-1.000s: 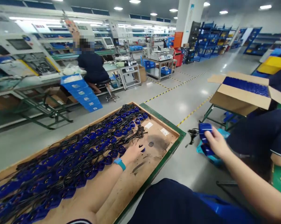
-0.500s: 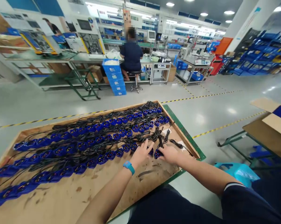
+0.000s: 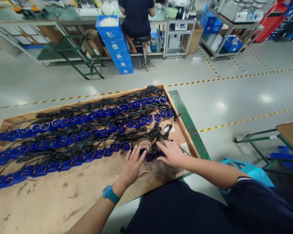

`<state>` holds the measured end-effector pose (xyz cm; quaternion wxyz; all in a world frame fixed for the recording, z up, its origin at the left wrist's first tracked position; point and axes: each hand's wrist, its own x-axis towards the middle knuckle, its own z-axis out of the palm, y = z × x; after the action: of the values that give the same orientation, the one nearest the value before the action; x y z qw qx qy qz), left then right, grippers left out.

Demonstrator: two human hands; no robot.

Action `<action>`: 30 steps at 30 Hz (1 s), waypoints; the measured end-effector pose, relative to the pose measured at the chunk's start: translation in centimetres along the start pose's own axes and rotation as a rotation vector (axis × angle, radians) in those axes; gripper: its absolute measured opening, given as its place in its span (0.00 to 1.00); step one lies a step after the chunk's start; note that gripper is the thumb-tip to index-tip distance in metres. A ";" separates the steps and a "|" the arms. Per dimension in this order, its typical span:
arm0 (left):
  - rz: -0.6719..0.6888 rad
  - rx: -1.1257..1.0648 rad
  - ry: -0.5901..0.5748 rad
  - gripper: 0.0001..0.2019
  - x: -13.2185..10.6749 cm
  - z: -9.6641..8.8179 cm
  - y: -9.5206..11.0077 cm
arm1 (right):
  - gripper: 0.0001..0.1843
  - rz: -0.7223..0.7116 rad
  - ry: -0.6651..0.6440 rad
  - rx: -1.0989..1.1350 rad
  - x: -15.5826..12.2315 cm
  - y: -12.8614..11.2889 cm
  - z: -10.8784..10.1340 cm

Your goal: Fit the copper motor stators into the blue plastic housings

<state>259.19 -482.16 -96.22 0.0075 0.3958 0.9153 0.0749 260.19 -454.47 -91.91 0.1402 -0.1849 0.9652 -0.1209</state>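
Left to right: your blue units (image 3: 104, 132) lie in three rows in the wooden tray (image 3: 185, 133), the two nearer rows running out of view at the left. Black cables (image 3: 82, 148) overlap between rows and single leads cannot be traced; lifting one unit could drag its neighbours. Your left hand (image 3: 134, 164) is spread wide, holding nothing visible, fingertips at the front row and partly hiding a unit; a careless sweep could knock that row crooked. Your right hand (image 3: 172, 153) has thumb and fingers parted at the row's right end, covering a unit; whether it grips anything cannot be told. Cables beyond it lie loose near the tray's right wall and could snag on your fingers. At far right the carton (image 3: 291, 133) is cut off, contents unseen.
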 end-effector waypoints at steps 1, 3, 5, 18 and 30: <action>0.009 -0.016 0.004 0.47 -0.2 0.3 1.1 | 0.42 0.039 0.012 0.000 -0.5 1.4 -0.5; 0.000 -0.025 0.002 0.45 0.0 1.2 3.0 | 0.38 0.140 -0.025 0.005 -1.2 4.4 -1.0; -0.045 -0.017 -0.002 0.40 0.7 2.2 4.3 | 0.35 0.187 -0.142 0.094 -1.2 6.9 -0.9; -0.358 0.023 0.082 0.39 3.0 4.8 8.3 | 0.45 0.095 -0.300 0.112 -2.3 5.6 2.3; -0.373 0.011 0.122 0.25 1.7 5.0 7.8 | 0.15 -0.385 -0.010 -0.092 4.0 8.6 -1.1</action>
<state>264.02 -475.04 -100.01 -0.0362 0.2141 0.9719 0.0909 253.54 -448.03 -94.29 0.1108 -0.3728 0.9158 -0.1005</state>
